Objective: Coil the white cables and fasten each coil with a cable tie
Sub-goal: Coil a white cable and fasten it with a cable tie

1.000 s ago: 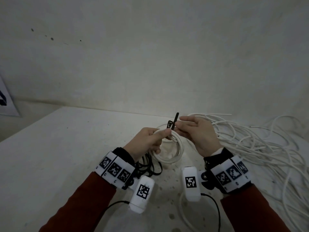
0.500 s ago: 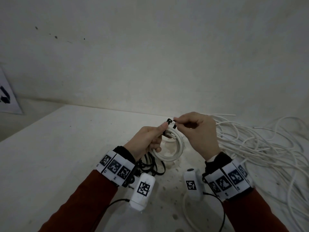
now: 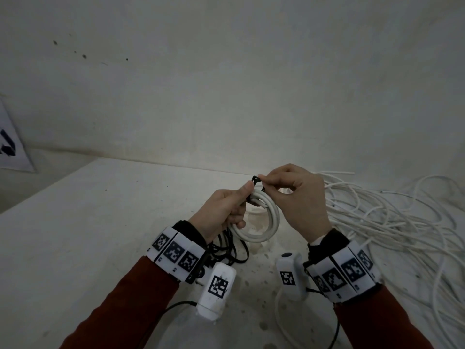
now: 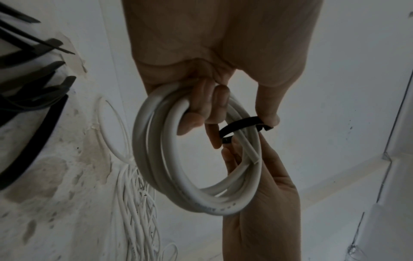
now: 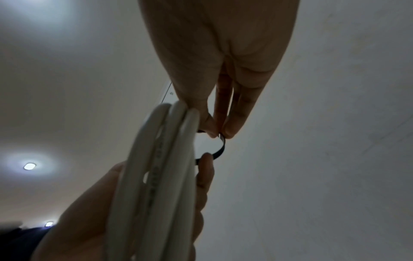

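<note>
A small coil of white cable (image 3: 273,217) hangs above the table between both hands. My left hand (image 3: 236,202) grips the coil's left side, thumb pressed by the black cable tie (image 3: 255,178) at the top. In the left wrist view the tie (image 4: 241,123) rings the strands of the coil (image 4: 156,159). My right hand (image 3: 270,181) pinches the tie's strap beside its head. In the right wrist view the tie (image 5: 220,150) forms a loose loop next to the coil (image 5: 161,176), held at its top by my right fingertips (image 5: 230,134).
A large tangle of loose white cables (image 3: 390,222) covers the table's right side. Several spare black cable ties (image 3: 226,250) lie under my left wrist, also seen as black ties (image 4: 33,88). A wall stands close behind the white table (image 3: 88,235).
One second ago the tie's tail stuck up above my fingers. My right hand has closed over it and now pinches it beside the head. Both hands have risen slightly.
</note>
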Tool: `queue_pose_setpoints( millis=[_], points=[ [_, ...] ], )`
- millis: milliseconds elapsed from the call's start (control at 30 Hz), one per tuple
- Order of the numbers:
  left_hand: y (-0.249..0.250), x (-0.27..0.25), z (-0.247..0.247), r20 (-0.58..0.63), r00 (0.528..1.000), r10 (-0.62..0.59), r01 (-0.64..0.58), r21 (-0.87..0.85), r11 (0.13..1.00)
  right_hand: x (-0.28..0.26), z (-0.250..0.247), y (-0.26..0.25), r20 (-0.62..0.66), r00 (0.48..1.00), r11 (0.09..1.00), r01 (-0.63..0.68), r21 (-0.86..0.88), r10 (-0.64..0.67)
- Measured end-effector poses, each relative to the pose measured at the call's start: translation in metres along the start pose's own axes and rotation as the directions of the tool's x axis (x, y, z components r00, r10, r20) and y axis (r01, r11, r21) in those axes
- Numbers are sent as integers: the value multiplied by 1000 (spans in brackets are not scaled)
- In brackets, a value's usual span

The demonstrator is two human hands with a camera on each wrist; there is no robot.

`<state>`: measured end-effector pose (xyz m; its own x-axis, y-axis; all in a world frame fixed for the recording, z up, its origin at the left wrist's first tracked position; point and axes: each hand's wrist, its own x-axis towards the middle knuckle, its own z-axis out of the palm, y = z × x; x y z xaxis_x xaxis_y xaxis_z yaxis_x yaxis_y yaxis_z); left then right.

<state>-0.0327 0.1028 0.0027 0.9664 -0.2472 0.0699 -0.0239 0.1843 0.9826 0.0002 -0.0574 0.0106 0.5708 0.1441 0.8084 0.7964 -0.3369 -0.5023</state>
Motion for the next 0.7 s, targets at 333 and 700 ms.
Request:
queue_pose_setpoints(
  millis=[333, 700],
  points=[
    [-8, 11, -9, -50, 996, -69, 70, 13, 997, 0, -6, -7, 4, 999, 999, 45, -24, -45],
    [-6, 7, -6, 3, 1000, -4, 5, -148, 989, 4, -9, -9, -57, 997, 998, -58, -33, 56]
  ],
)
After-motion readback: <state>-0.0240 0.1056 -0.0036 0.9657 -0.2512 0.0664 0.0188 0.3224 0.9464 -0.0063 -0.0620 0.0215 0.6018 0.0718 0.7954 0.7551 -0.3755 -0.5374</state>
